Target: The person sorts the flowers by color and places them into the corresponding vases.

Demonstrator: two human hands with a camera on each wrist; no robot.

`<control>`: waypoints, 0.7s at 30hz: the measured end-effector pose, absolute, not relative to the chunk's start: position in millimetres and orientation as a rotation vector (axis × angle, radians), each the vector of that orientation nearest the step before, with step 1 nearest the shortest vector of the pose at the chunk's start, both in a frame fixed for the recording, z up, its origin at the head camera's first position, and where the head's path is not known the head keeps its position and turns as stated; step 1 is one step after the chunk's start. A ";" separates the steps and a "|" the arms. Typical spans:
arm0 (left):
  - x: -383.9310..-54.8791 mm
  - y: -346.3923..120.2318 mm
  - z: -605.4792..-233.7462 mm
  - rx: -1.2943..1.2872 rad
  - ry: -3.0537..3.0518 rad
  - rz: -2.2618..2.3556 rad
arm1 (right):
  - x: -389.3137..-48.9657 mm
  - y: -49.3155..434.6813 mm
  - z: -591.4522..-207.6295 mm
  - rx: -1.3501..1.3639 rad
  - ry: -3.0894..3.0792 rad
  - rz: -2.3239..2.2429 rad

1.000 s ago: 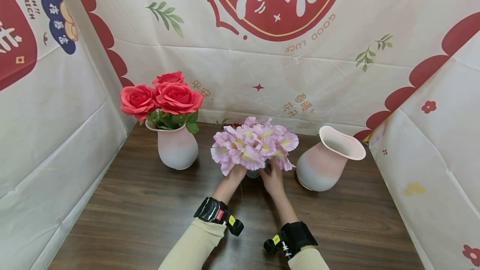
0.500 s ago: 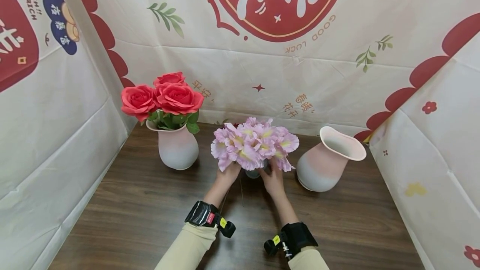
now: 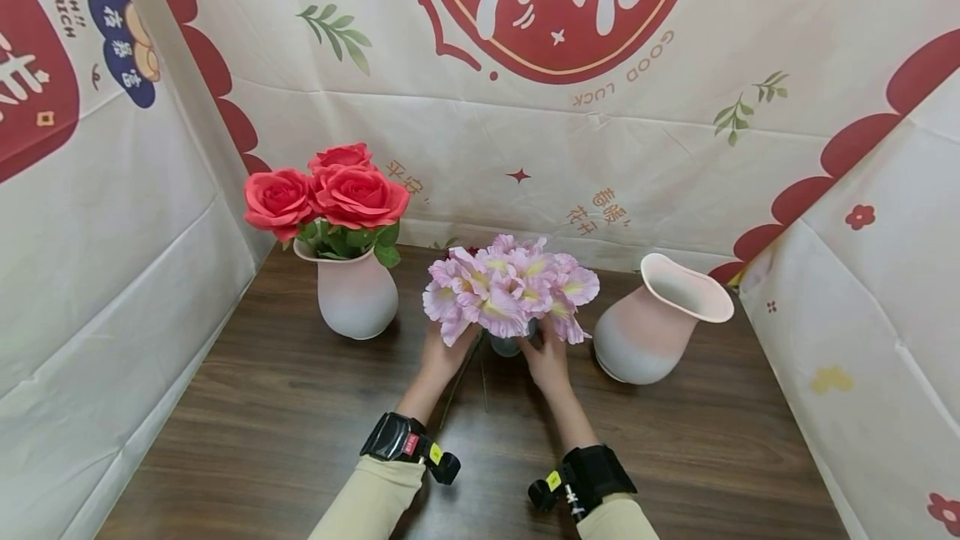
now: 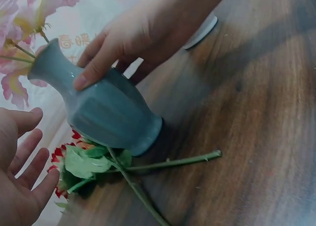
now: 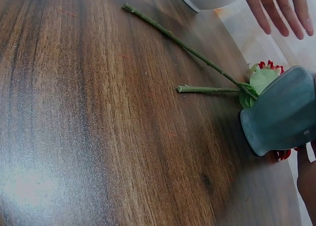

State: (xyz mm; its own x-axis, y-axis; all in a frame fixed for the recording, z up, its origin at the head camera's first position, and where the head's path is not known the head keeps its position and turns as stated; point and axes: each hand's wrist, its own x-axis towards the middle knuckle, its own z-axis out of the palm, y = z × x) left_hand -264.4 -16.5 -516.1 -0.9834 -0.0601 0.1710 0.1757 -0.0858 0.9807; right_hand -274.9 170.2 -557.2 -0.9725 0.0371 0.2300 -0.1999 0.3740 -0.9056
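Note:
A blue-green vase (image 4: 103,105) stands on the table, with pink-purple flowers (image 3: 510,286) in its mouth. In the head view the blossoms cover most of this vase (image 3: 506,346). My right hand (image 4: 123,43) holds the vase's body, thumb on the near side and fingers behind. My left hand (image 4: 19,171) is beside the vase, apart from it, fingers spread and holding nothing. Under the blossoms in the head view are my left hand (image 3: 442,350) and right hand (image 3: 550,361), fingertips partly hidden. Red flowers (image 4: 58,169) with green stems (image 5: 187,48) lie behind the vase's foot.
At the left stands a pink-and-white vase (image 3: 358,298) of red roses (image 3: 358,194). Another pink-and-white vase (image 3: 645,336) stands at the right, with no flowers in it. A printed cloth (image 3: 480,140) hangs behind the wooden table (image 3: 262,440).
My left hand has moved left, away from the blue-green vase, and more of the green stems shows between the hands. My right hand stays on that vase, and the flowers have hardly moved.

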 end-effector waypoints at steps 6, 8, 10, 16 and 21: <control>-260.9 -21.3 -528.8 -0.115 -2.297 -1.711 | -262.9 163.4 -529.7 0.162 -2.442 1.631; -260.2 -22.7 -532.4 -0.120 -2.332 -1.658 | -258.2 161.6 -520.5 0.176 -2.450 1.609; -259.8 -23.9 -535.0 -0.131 -2.347 -1.634 | -257.9 161.4 -519.4 0.182 -2.445 1.610; -257.0 -26.3 -541.8 -0.210 -2.331 -1.571 | -268.6 166.5 -543.0 0.179 -2.429 1.629; -255.3 -27.7 -542.6 -0.237 -2.341 -1.531 | -274.3 171.3 -556.3 0.197 -2.420 1.621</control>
State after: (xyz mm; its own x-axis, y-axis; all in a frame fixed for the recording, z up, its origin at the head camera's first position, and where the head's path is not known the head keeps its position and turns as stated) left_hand -255.3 -27.7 -542.6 -0.9308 -0.0416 0.3631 0.3159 0.4078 0.8567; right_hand -274.3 171.3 -556.3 -0.9663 0.0123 0.2571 -0.2330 0.3821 -0.8942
